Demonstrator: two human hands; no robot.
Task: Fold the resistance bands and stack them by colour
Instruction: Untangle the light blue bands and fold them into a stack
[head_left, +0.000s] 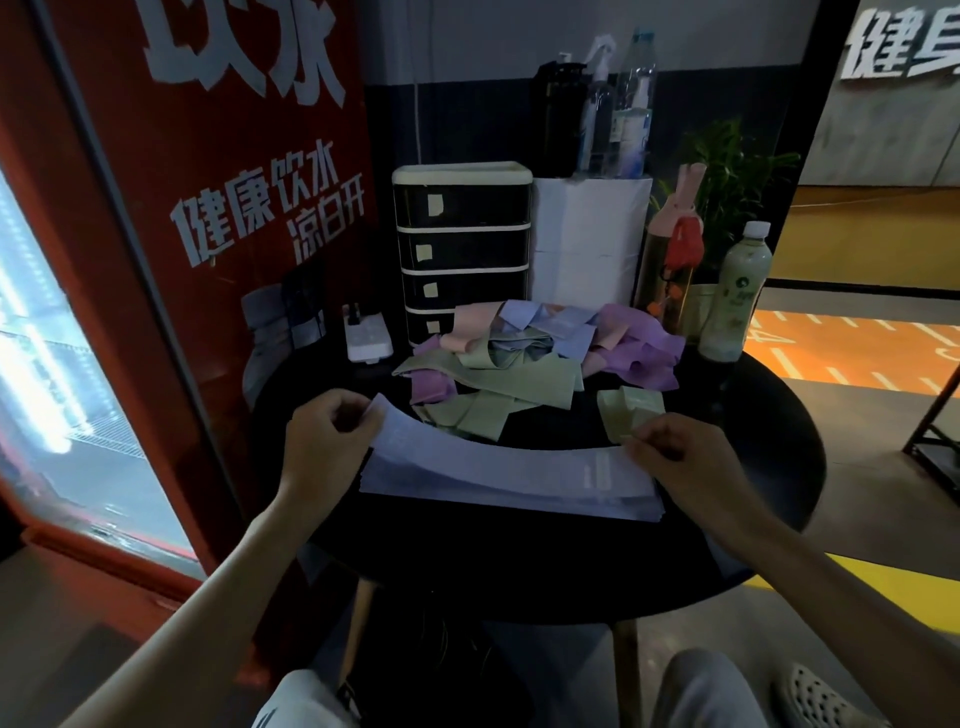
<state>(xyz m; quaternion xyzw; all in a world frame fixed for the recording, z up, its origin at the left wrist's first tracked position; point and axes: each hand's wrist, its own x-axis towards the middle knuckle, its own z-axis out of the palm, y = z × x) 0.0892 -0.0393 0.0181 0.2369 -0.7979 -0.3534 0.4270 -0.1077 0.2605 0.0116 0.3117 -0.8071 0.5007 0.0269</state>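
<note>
Looking down in dim light onto a round black counter (753, 519). Catching a red drinks cabinet (156, 260) with white lettering on the left, and bright glare off its glass door (52, 338). Picking out a dark wall (467, 119) and a black drawer unit (462, 244) behind. Taking in orange floor (857, 353) with white stripes to the right.

dim overall | bright glare from panel (31, 332) at left | edges bowed | slight softness
</note>
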